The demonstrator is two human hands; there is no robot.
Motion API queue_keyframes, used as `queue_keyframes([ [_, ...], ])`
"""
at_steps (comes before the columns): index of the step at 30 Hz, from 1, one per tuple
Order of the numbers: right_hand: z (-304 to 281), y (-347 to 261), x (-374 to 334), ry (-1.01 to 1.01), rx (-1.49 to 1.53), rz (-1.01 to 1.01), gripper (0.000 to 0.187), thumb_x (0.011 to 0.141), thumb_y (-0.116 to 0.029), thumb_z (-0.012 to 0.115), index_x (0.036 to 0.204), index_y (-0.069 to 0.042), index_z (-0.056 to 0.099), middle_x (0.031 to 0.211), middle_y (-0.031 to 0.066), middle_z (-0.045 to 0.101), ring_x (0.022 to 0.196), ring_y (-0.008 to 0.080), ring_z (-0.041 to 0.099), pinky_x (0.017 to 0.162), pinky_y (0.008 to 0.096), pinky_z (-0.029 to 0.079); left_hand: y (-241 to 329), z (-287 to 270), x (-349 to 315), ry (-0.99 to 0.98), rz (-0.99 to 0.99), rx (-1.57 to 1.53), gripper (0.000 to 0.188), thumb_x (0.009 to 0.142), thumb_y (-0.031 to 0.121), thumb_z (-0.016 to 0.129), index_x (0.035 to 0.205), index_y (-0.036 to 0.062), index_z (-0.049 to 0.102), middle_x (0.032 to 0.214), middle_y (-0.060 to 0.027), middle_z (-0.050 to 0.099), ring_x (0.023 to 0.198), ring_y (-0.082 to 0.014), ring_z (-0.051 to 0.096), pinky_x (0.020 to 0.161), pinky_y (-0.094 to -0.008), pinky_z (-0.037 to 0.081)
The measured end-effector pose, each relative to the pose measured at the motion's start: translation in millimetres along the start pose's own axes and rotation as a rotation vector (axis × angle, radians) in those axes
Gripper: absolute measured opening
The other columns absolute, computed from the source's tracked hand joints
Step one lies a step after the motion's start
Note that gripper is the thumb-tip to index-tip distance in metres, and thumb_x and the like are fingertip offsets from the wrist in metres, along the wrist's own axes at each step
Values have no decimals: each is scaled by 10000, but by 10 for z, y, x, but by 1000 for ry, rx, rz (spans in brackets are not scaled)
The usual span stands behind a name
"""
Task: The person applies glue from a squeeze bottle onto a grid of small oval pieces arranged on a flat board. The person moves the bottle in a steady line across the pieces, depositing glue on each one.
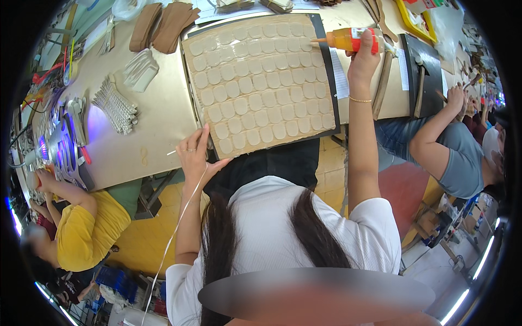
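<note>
My right hand (363, 62) is wrapped round an amber squeeze bottle (341, 39) with a red label. The bottle lies nearly level, its thin nozzle (318, 40) pointing left over the far right part of a tan sheet (217, 126). Rows of pale rounded pieces (255, 102) cover that sheet, some looking glossy, and a dark board (333, 103) shows beneath it. At the near left corner of the sheet, my left hand (193, 157) rests with thumb and index finger spread along the two edges. A short white stick (172, 152) juts out beside its fingers.
Brown strips (173, 27), pale strips (141, 70) and a bundle of beige pieces (116, 106) lie left on the table (163, 155). A hammer (420, 81) and a yellow tray (421, 27) are right. Co-workers sit on both sides. A white cord (175, 233) runs along my left arm.
</note>
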State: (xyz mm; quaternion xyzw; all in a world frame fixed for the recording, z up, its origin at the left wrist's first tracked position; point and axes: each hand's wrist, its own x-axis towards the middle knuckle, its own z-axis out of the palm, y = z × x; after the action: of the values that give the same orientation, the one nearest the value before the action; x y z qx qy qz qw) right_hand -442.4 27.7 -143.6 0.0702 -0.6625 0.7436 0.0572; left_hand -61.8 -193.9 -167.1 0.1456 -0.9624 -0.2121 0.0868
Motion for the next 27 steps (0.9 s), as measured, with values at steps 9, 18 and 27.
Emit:
queue_keyframes([
  [9,74,-9,11,-11,-139,-85,385,902,-409,682,961,-46,569,784,25,584,597,79,540,470,207,420,-6,0,-4,-6,3,17,1039,578,602,801,1421,95,466,1197,-86,536,1042,-277,464,922,-424,340],
  [18,130,55,-10,-35,-130,-50,489,838,-413,753,1063,-4,607,809,27,602,620,77,560,494,197,459,20,-16,4,-4,-4,15,1006,591,602,792,1408,105,479,1211,-64,551,1050,-259,472,900,-412,341],
  [27,-74,-109,-11,71,64,10,408,896,-454,673,893,-58,573,698,10,574,537,70,524,456,193,406,-2,8,-13,0,-2,17,1017,590,615,786,1410,100,477,1212,-73,545,1044,-267,473,903,-417,341],
])
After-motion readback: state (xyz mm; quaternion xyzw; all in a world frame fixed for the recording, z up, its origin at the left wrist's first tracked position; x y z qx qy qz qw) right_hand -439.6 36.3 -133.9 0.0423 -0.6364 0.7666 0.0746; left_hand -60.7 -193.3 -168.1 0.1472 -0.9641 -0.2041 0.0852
